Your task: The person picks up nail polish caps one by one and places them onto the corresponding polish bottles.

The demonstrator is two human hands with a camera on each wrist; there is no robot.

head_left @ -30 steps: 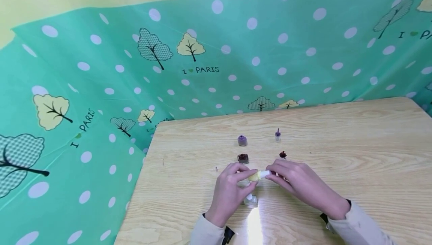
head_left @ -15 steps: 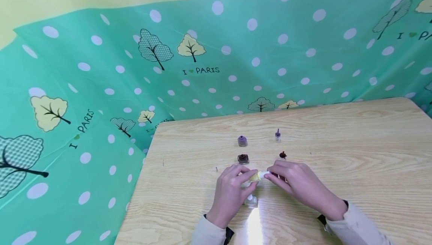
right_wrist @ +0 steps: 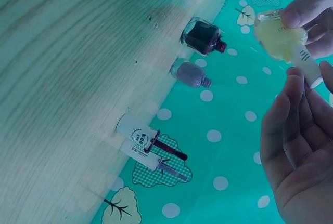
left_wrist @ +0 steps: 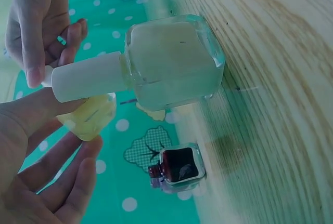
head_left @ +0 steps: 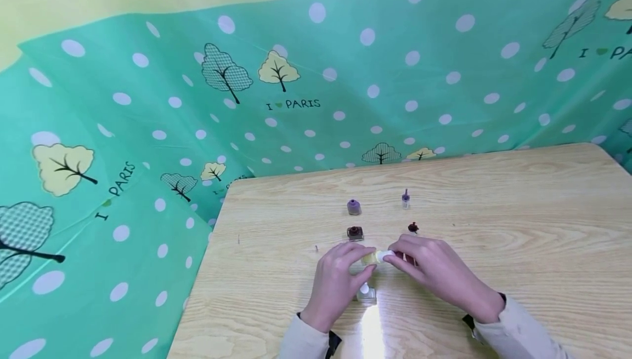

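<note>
Above the table my left hand (head_left: pixel 332 285) pinches a yellow nail polish bottle (right_wrist: pixel 276 36) between thumb and fingers. The bottle lies tipped sideways, its white cap (right_wrist: pixel 308 67) toward my right hand (head_left: pixel 439 265), whose thumb and fingertips pinch that cap. Cap and bottle are joined; how tightly the cap sits cannot be seen. Just below my left hand, a pale nail polish bottle (left_wrist: pixel 174 63) with its white cap on stands upright on the table. Part of the yellow bottle is hidden behind that cap in the left wrist view.
Beyond my hands stand an uncapped dark red polish bottle (head_left: pixel 355 233) and an uncapped purple one (head_left: pixel 353 207). To their right, a purple brush cap (head_left: pixel 406 200) and a dark red brush cap (head_left: pixel 413 228) stand brush up on the wooden table (head_left: pixel 518 211). A green patterned cloth hangs behind.
Both hands hold the yellow bottle as before. The right hand's fingertips and the cap have shifted slightly left; otherwise hardly anything has moved.
</note>
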